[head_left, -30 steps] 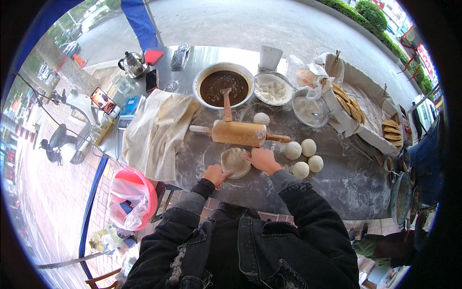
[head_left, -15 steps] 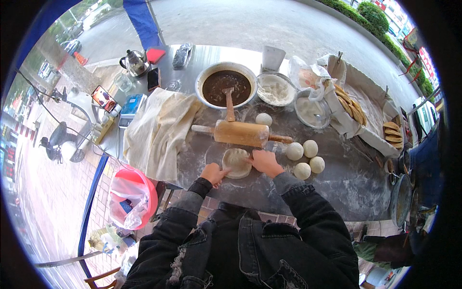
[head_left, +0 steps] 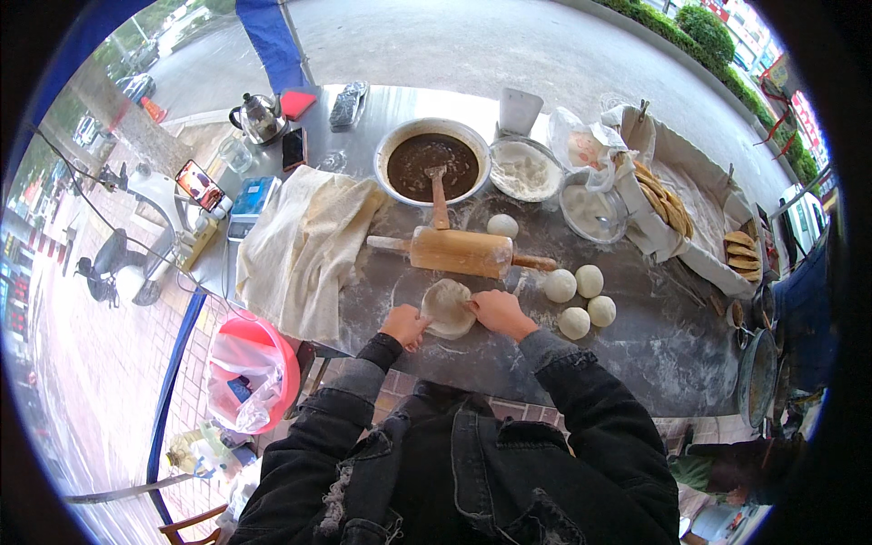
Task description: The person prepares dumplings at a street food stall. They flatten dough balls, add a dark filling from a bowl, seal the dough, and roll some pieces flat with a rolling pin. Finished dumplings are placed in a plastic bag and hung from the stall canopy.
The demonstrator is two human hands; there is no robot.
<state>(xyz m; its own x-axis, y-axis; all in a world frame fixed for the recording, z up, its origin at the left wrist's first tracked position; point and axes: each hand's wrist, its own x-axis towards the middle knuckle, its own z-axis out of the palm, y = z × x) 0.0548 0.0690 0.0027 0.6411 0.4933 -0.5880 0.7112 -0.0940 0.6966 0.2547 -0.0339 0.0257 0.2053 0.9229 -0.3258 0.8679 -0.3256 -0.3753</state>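
Note:
A flattened round of dough (head_left: pixel 448 310) lies on the floury metal table in front of me. My left hand (head_left: pixel 405 327) pinches its left edge, and my right hand (head_left: pixel 500 314) grips the right edge with fingers curled. Just beyond lies a thick wooden rolling pin (head_left: pixel 461 252) with thin handles. Several dough balls (head_left: pixel 574 323) sit to the right of my right hand, and a single dough ball (head_left: pixel 502 226) rests behind the pin. A wooden-handled spatula (head_left: pixel 439 198) leans from a bowl of dark brown filling (head_left: pixel 381 178) onto the pin.
Behind stand a bowl of flour (head_left: pixel 527 171) and a bowl of white powder (head_left: pixel 592 213). At right, a cloth-lined tray (head_left: pixel 695 195) holds flat breads (head_left: pixel 666 204). A beige cloth (head_left: pixel 304 250) covers the table's left part, near a kettle (head_left: pixel 261 121). A pink bucket (head_left: pixel 289 372) stands below left.
Both hands have shifted their grip on the dough's rim, the right closing more over its upper right edge. The whole view has slid slightly, while the table items stay in place.

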